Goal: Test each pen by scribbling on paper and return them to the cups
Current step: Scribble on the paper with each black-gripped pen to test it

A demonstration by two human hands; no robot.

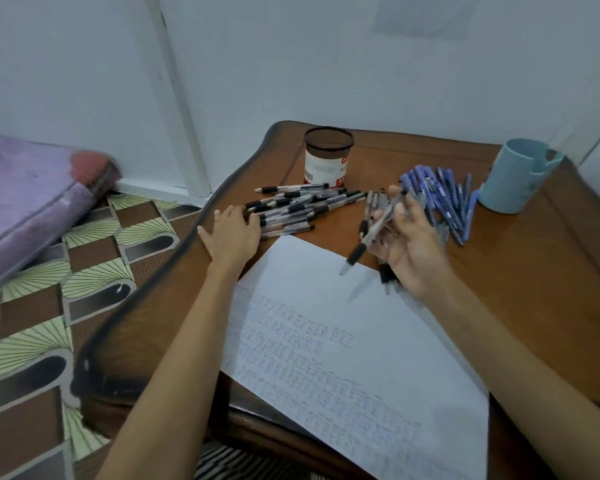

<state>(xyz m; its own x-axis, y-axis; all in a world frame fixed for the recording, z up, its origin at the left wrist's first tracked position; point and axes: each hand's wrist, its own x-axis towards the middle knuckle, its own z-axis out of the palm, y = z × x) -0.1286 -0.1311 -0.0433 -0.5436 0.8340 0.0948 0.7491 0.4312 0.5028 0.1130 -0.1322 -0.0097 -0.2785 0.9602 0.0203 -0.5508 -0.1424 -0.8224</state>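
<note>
While gripped, clear pen (pixel 373 233), black grip

A paper sheet (pixel 343 341), its near part filled with rows of faint scribbles, lies flat. Beyond it, clear black-grip pens (pixel 291 209) lie heaped before an upright black mesh cup (pixel 328 157), and blue pens (pixel 440 199) beside an upright pale blue mug (pixel 516 174). One black-grip pen (pixel 371 233) slants tip-down over the sheet's far edge, held in the right hand (pixel 413 251).

Two bare forearms (pixel 184 327) — slim wrists (pixel 222 268)
</note>
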